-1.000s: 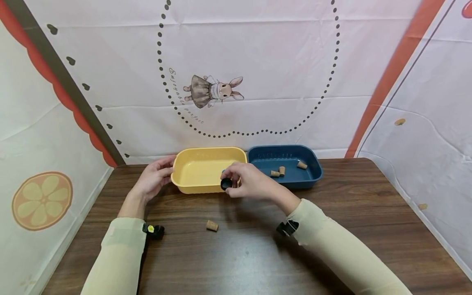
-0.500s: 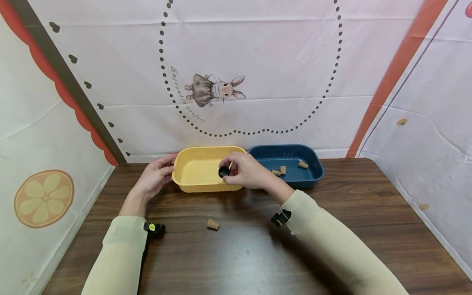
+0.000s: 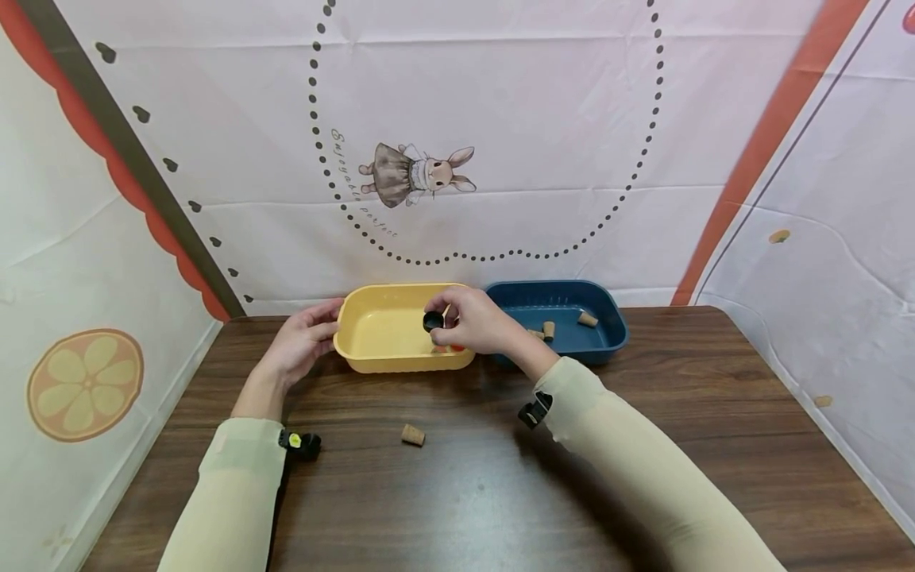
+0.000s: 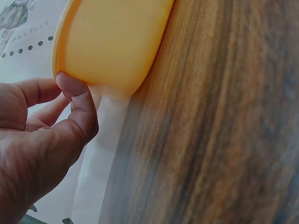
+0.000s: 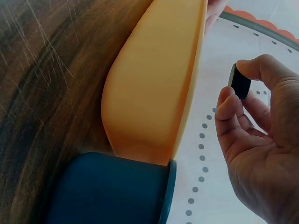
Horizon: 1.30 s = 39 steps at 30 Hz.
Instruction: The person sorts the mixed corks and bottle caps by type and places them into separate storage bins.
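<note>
My right hand [image 3: 472,322] pinches a black bottle cap [image 3: 432,321] between thumb and fingertips, over the right part of the yellow bin [image 3: 386,364]. In the right wrist view the black cap [image 5: 240,83] is seen edge-on, above the bin's rim. Small red and orange things [image 3: 457,348] show in the bin below that hand, mostly hidden by it. At the bin's left end my left hand [image 3: 303,343] grips the rim. The left wrist view has the thumb [image 4: 72,84] on the yellow rim, with the other fingers behind it.
A navy blue bin [image 3: 572,347] stands right beside the yellow one and holds several corks [image 3: 587,319]. Another cork [image 3: 412,434] lies on the wooden table [image 3: 472,508] in front. A printed cloth [image 3: 543,143] hangs close behind both bins.
My right hand has moved up and slightly left with the black cap, from the yellow bin's front edge to over its inside. The left hand stays at the rim.
</note>
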Available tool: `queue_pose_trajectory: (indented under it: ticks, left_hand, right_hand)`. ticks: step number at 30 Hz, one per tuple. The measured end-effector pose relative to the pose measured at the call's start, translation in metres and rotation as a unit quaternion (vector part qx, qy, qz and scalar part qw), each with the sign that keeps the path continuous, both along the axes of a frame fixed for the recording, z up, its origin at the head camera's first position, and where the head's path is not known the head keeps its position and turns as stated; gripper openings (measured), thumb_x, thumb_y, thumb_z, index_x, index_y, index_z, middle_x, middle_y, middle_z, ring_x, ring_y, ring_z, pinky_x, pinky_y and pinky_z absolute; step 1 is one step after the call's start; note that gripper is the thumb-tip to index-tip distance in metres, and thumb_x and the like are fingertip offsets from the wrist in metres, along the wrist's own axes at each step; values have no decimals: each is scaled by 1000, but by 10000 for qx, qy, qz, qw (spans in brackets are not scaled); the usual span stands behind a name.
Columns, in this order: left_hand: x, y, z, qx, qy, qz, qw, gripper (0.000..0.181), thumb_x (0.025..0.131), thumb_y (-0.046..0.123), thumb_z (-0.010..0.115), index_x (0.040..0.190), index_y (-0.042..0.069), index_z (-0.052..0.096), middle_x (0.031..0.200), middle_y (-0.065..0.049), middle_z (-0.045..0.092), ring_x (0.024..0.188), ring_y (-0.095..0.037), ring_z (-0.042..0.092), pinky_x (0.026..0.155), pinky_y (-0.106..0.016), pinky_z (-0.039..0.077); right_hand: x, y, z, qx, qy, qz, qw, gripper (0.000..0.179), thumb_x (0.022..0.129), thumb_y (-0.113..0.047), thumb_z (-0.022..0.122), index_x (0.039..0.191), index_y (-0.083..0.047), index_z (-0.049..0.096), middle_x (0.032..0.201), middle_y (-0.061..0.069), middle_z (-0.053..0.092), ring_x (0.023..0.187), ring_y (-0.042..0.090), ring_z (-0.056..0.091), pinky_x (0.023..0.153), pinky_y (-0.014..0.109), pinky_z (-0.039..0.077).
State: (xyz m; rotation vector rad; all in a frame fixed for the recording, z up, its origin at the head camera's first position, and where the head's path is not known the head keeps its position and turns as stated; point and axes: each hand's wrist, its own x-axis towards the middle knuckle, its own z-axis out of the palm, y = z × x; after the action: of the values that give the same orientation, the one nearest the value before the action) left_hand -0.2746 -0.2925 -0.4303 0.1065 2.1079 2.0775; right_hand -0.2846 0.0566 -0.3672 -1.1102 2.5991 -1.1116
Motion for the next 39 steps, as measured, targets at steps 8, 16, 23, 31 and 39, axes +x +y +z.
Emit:
queue_pose_trajectory:
  ticks: [8,16,23,31,39]
  left_hand:
    - [0,0,-1,2,38,-1,10000,60,111,4,54,166,1,31,139,-14,44,111,-15,56,84,-24,57]
    - [0,-1,0,3,45,-7,10000,60,111,3,53,166,1,30,141,-18,42,113,-18,55,83,-25,57]
    - [-1,0,-1,28,38,17,10000,59,110,1,52,166,0,30,142,-19,42,112,-18,56,83,-24,57]
    - [-2,1,-2,69,46,10,10000,60,110,1,52,165,-2,30,141,-19,44,108,-15,59,81,-23,56]
    - [0,1,-1,-13,38,2,10000,59,111,2,52,166,0,30,144,-21,42,110,-17,59,83,-24,57]
  right_hand:
    - [-7,-8,-2,140,28,-116,9998,33,98,-15,75,129,-8,70,114,2,66,92,16,66,78,32,55]
    - [-15,-17,-5,157,-42,-112,9998,30,98,-16,76,127,-8,70,109,2,68,88,14,67,73,28,56]
    - [-18,-22,-8,130,-46,-56,9999,28,98,-16,78,124,-8,72,109,3,67,84,15,68,71,27,55]
    - [-21,-23,-14,183,-135,-99,9997,33,98,-18,80,127,-6,72,113,6,67,87,20,69,73,30,56]
    - [-20,-18,-15,271,-192,-125,9994,48,98,-24,81,138,-1,67,127,19,66,93,18,66,84,34,56]
